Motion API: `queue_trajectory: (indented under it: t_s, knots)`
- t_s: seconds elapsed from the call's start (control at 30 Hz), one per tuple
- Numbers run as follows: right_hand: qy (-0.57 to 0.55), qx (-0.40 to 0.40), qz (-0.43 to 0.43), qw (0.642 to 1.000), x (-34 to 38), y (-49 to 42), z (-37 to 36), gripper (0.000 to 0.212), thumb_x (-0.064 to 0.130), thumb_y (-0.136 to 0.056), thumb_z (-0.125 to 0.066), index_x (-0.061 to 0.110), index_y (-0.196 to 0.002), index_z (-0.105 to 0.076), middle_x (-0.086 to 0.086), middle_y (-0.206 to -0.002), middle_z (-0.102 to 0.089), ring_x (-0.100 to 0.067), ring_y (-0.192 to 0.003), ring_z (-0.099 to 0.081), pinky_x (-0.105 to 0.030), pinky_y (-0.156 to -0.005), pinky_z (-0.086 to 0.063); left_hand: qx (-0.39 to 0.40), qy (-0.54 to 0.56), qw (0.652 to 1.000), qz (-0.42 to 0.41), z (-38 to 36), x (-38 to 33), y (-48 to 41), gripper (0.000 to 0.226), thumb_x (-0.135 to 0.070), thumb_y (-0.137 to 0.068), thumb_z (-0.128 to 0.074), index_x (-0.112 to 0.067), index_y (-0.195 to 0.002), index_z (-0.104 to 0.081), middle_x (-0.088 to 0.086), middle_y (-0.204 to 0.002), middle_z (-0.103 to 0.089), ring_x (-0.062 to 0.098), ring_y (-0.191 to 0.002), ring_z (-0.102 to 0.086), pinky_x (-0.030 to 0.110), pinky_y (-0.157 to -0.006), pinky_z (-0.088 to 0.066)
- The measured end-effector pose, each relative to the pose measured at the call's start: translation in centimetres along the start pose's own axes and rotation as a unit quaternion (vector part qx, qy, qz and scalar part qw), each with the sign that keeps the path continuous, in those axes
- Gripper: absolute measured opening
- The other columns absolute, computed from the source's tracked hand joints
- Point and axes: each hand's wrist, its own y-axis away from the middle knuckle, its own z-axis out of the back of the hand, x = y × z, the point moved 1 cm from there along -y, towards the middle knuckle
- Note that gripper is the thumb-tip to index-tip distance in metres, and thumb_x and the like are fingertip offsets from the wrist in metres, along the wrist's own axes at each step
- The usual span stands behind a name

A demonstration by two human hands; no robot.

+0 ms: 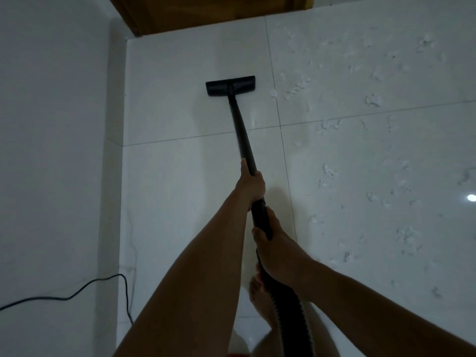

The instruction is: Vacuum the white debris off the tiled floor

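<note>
Tiled floor (180,60) with scattered white debris (372,100)

My feed is dim and grainy; one small glare spot (471,197) shines on the floor (180,60), and the edges bend.

left grip (251,185) clenched ahead, right grip (273,251) behind

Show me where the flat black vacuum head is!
In the head view, the flat black vacuum head rests on the white tiled floor, upper centre, below the brown wooden door, just left of the white debris.
</note>
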Motion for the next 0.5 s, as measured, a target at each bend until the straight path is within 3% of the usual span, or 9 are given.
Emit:
queue_trajectory:
  t_s: [0.13,0.3,0.5]
  knots:
    - [-0.014,0.016,0.004,1.0,-2.4,3.7,-1.2,0.063,0.038,-0.11,-0.033,0.047,-0.159,0.006,-0.006,-0.077,-0.061,0.0,-0.029,-0.048,-0.014,-0.034,-0.038,0.01,0.003,1.0,0.009,-1.0,2.4,3.8,0.064,-0.032,-0.106,-0.031,-0.037,-0.155,0.01,0.011,-0.151,-0.036,0.022,-0.093,-0.051,0.036,-0.083,-0.048]
    - [-0.036,0.027,-0.008,0.999,-4.6,8.4,-1.7,0.064,0.035,-0.11,-0.035,0.049,-0.159,0.004,-0.009,-0.08,-0.061,-0.001,-0.029,-0.049,-0.014,-0.034,-0.039,0.021,0.006,1.0,0.022,-2.5,4.5,8.4,0.064,-0.032,-0.106,-0.031,-0.036,-0.155,0.01,0.012,-0.154,-0.032,0.021,-0.094,-0.049,0.034,-0.08,-0.046]
    - [-0.053,0.045,-0.02,0.997,-9.3,12.2,-2.4,0.066,0.035,-0.108,-0.041,0.051,-0.157,-0.001,-0.008,-0.077,-0.063,-0.015,-0.05,-0.058,-0.031,-0.052,-0.054,0.027,0.022,0.999,0.027,-5.3,7.5,13.3,0.065,-0.029,-0.106,-0.032,-0.035,-0.155,0.009,0.013,-0.15,-0.036,0.019,-0.089,-0.051,0.034,-0.079,-0.044]
